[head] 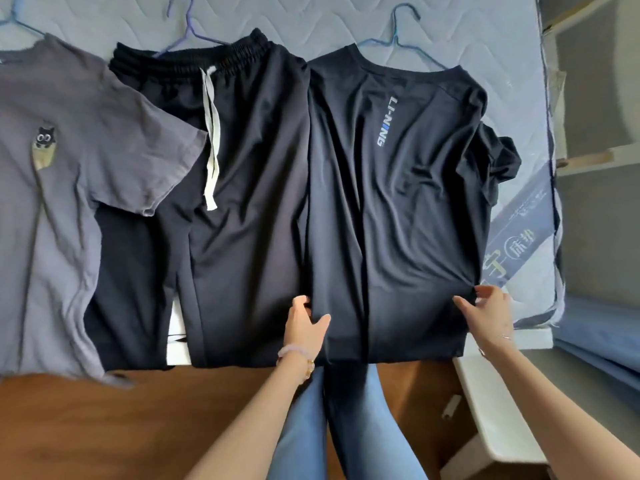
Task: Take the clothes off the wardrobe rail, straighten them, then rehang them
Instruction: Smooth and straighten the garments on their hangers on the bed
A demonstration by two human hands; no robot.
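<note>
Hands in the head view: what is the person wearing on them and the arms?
No sleeves show on either forearm. The left hand has a pale pink bead bracelet and a gold-coloured bracelet at its wrist; the right hand a thin silvery wrist chain.

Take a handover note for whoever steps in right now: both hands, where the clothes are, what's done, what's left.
Left hand pinches the black T-shirt at its lower left edge; right hand pinches its lower right edge.
Grey T-shirt, black drawstring pants and the black T-shirt lie side by side on the mattress, a blue hanger at each top.
Done: all three off the rail, laid out.
Left: smooth the bunched sleeve, rehang all.
</note>
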